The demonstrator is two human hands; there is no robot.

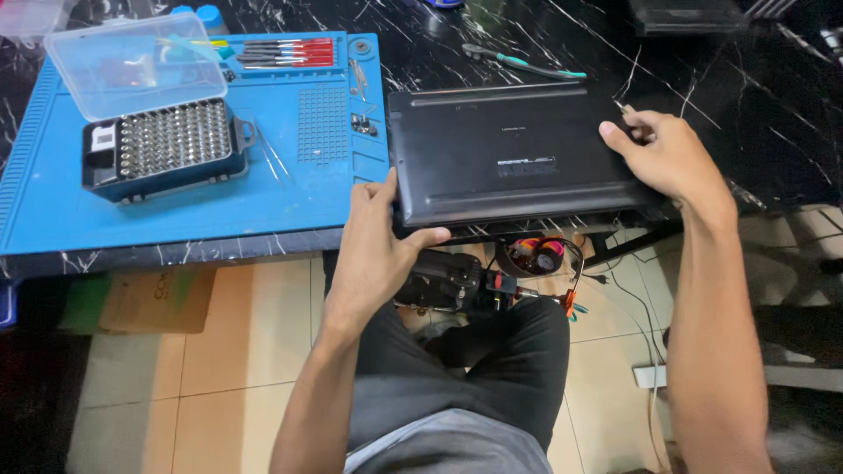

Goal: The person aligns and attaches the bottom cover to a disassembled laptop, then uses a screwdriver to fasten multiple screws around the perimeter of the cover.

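Note:
A black laptop [514, 149] lies upside down on the dark marble table [702, 79], its base cover facing up. My left hand [379, 241] grips its near left corner, thumb under the edge. My right hand [660, 156] rests on the laptop's right edge, fingers curled around a small screwdriver whose tip [621, 106] sticks out above the knuckles.
A blue repair mat [290, 189] sits left of the laptop, carrying a screwdriver bit case [162, 145] with its clear lid up, red-handled tools [290, 51] and tweezers [358, 77]. Teal-handled pliers [522, 61] lie behind the laptop. Cables and gear lie on the tiled floor below.

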